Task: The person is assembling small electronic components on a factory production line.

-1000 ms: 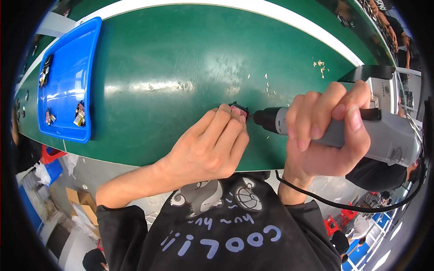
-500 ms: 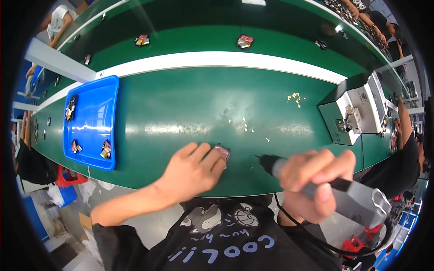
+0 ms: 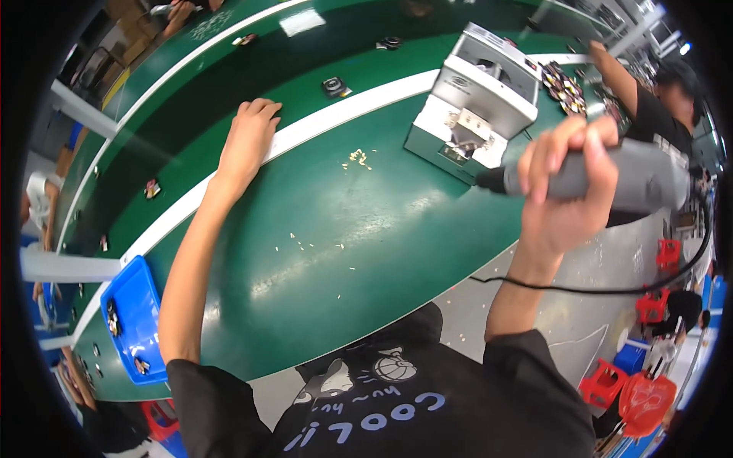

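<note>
My right hand (image 3: 569,187) is wrapped round a grey electric screwdriver (image 3: 634,175). Its black tip points left, at the near corner of a white and dark screw feeder box (image 3: 489,84); whether it touches cannot be told. A black cable trails from the tool's rear. Far out to the left, my left hand (image 3: 252,133) reaches over the white rail (image 3: 321,118) to the green belt, fingers stretched out. Nothing shows in it, though its palm side is hidden. On the belt to its right lies a small black part (image 3: 334,86).
A blue tray (image 3: 137,282) with a few small assemblies stands at the left. Small pale bits (image 3: 357,159) are scattered on the green worktable (image 3: 366,252). More parts lie along the belt and in a heap (image 3: 563,88) beside the feeder. A co-worker (image 3: 664,107) sits at the right.
My left hand has gone from a small pinkish device on the worktable out to the belt; that device no longer shows there. The screwdriver has risen towards the feeder. The view has turned right.
</note>
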A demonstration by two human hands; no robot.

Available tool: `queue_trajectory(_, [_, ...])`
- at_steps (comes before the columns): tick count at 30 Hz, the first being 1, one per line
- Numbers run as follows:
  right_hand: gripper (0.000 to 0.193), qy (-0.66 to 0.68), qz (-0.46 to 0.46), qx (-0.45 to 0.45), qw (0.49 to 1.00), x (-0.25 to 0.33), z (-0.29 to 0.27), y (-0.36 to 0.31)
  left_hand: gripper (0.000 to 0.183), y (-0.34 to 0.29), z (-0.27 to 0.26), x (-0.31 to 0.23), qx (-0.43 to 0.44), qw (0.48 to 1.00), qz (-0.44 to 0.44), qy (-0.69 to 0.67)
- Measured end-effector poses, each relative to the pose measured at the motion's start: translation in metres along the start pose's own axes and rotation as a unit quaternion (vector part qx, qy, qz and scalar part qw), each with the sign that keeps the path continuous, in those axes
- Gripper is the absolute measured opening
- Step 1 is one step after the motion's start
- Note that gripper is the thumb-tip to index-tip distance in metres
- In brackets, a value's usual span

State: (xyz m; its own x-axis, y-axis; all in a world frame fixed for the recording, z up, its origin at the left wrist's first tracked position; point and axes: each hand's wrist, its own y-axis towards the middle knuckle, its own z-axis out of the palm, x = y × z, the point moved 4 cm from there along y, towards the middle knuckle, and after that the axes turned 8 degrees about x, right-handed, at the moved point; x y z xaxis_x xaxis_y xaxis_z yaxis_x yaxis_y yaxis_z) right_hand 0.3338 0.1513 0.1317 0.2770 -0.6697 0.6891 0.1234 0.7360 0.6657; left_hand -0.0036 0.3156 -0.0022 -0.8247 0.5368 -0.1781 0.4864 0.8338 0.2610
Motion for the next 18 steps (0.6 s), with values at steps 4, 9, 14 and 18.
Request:
queue_trajectory(4, [0.018,-0.021,0.0,-0.016,1.0,-0.004,-0.014,0.035,0.031,-0.002,-0.007,-0.012,-0.016,0.997,-0.041,-0.059])
queue_trajectory(9, [0.019,-0.042,0.022,-0.009,0.999,-0.025,0.003,0.051,0.031,-0.043,-0.041,-0.021,-0.039,0.982,-0.1,-0.156])
queue_trajectory(14, [0.021,-0.072,0.055,-0.018,0.996,-0.032,0.0,0.049,0.022,-0.119,-0.06,-0.065,-0.008,0.984,-0.138,-0.111])
queue_trajectory(18, [0.022,-0.101,0.133,-0.038,0.985,-0.046,-0.002,0.052,0.025,-0.178,-0.073,-0.089,-0.002,0.982,-0.16,-0.097])
